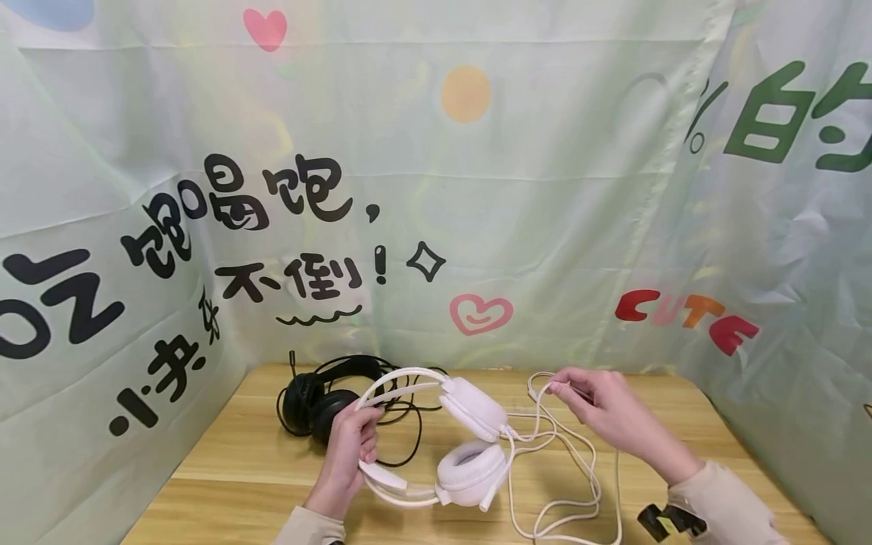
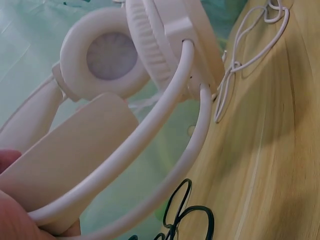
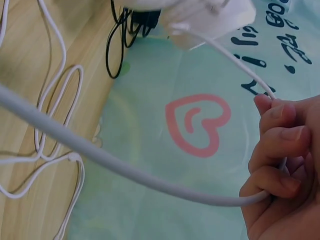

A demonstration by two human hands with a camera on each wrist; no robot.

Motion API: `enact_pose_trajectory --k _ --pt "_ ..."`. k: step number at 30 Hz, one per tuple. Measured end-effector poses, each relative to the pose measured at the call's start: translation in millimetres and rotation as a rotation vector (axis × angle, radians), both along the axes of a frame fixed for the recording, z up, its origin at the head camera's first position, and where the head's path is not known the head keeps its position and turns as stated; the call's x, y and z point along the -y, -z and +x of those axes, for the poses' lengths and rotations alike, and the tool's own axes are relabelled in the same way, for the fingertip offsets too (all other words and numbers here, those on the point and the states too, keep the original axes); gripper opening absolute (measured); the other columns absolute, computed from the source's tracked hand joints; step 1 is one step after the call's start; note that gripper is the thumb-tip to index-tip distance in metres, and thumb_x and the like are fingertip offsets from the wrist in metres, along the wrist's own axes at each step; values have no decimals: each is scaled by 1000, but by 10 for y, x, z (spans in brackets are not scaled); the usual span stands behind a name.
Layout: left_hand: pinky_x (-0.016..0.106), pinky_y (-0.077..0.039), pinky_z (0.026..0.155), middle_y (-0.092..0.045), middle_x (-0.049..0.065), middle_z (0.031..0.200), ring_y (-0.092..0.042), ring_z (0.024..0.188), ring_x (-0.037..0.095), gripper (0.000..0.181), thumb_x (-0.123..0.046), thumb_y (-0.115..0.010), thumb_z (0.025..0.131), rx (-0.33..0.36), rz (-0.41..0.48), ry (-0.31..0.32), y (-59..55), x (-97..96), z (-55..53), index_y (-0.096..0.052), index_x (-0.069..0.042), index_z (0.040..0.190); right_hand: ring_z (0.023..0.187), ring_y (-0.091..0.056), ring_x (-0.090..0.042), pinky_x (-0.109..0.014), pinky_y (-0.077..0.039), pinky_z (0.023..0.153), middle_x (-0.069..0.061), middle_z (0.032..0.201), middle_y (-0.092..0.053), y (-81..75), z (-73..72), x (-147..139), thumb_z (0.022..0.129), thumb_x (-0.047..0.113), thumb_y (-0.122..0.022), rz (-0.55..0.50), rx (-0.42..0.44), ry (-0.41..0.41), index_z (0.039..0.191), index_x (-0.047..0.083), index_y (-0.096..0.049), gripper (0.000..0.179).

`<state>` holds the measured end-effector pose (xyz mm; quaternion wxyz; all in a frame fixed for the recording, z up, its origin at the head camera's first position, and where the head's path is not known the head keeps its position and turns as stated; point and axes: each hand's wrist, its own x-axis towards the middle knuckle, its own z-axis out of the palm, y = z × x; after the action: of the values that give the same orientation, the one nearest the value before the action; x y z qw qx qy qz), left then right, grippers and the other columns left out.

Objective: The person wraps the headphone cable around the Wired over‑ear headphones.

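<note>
White headphones (image 1: 470, 409) are held above the wooden table, their ear cups pointing right. My left hand (image 1: 350, 439) grips them by the headband; in the left wrist view the band (image 2: 75, 150) and its two side rods pass through the fingers. Off to the right, my right hand (image 1: 606, 405) holds the white cable (image 1: 545, 393) of these headphones. The right wrist view shows curled fingers (image 3: 275, 155) around that cable. Loops of the cable lie on the table between and below the hands. Part of the headband is hidden behind the left hand.
A black headset (image 1: 306, 401) with a microphone boom and a tangled black cable (image 1: 415, 439) lies at the table's back left. Printed cloth (image 1: 545, 189) hangs behind and on both sides of the wooden table (image 1: 232, 469).
</note>
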<state>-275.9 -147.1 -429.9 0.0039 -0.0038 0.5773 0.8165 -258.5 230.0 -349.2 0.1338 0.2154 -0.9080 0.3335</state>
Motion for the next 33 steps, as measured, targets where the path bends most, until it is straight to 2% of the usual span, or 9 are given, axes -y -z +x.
enact_pose_trajectory --k 9,13,18,22,26,30,33 --pt "16 -25 38 -30 -7 59 -24 43 3 8 -4 -57 95 -34 20 72 3 -15 9 -53 -9 90 47 -39 -3 -24 -38 51 12 56 -46 -33 -158 -45 108 27 -66 71 29 23 102 18 -76 15" --pt "16 -25 38 -30 -6 59 -25 42 3 11 -4 -57 94 -42 20 95 2 -20 9 -50 -9 87 47 -41 -5 -25 -40 54 12 55 -48 -38 -234 -38 106 32 -68 102 47 33 97 20 -76 17" --pt "16 -25 37 -30 -7 58 -25 41 3 10 -5 -58 94 -48 9 129 -4 -21 6 -52 -9 87 47 -40 -7 -27 -38 52 9 54 -49 -50 -345 -22 103 33 -72 130 84 67 91 20 -76 18" --pt "16 -26 37 -30 -8 57 -26 41 2 5 -6 -57 95 -51 -4 161 -8 -15 5 -56 -9 91 49 -42 -10 -27 -38 51 8 55 -49 -56 -449 -12 100 39 -76 146 116 89 83 19 -71 26" --pt "15 -26 37 -29 -9 56 -26 40 1 6 -5 -54 97 -74 -14 200 -9 -7 1 -58 -9 94 51 -47 -10 -26 -38 52 9 56 -48 -68 -539 16 93 47 -82 186 98 87 75 18 -62 38" --pt "15 -28 37 -29 -10 55 -27 40 0 8 -3 -53 97 -108 -28 255 -17 6 -4 -58 -9 95 54 -43 -8 -25 -36 55 10 57 -44 -113 -617 98 88 51 -85 258 74 81 70 20 -59 44" --pt "15 -29 38 -30 -11 55 -28 41 0 6 -3 -54 97 -133 -46 290 -26 11 -6 -57 -9 95 56 -38 -7 -25 -34 56 11 58 -40 -162 -675 190 85 48 -88 310 81 70 66 20 -56 46"
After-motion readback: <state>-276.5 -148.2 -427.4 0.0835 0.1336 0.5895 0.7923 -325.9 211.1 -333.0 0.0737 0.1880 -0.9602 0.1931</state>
